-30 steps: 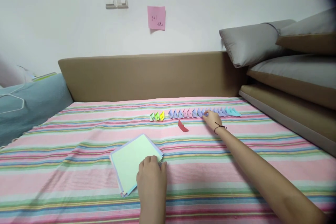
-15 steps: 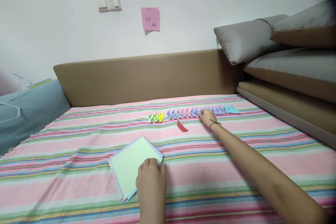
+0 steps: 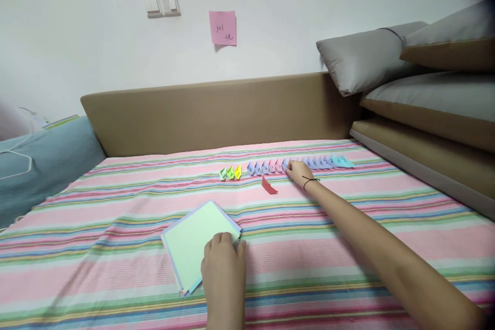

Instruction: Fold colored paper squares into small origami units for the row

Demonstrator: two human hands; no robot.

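My right hand point(image 3: 298, 171) reaches to the far row of folded paper boats, its fingers pinched at a purple paper boat point(image 3: 285, 165) in the middle of the row. The hand hides several boats behind it. Pink boats point(image 3: 275, 166) and blue-purple boats point(image 3: 258, 168) stand left of it, turquoise boats point(image 3: 341, 161) at the right end. Nearer lies a red paper boat point(image 3: 269, 185), apart from the row. My left hand point(image 3: 223, 263) is closed over the right corner of a stack of square paper point(image 3: 197, 242), pale green on top; the fingertips are partly hidden.
Green and yellow paper boats point(image 3: 231, 172) stand left of the long row. A striped cloth point(image 3: 127, 268) covers the surface, with a brown backboard point(image 3: 216, 118) behind. Grey cushions point(image 3: 433, 98) are piled at right, and a blue-grey cushion point(image 3: 50, 160) lies at left.
My right hand has shifted slightly left along the row of boats. My left hand stays at the paper stack, and the red boat has not moved on the cloth.
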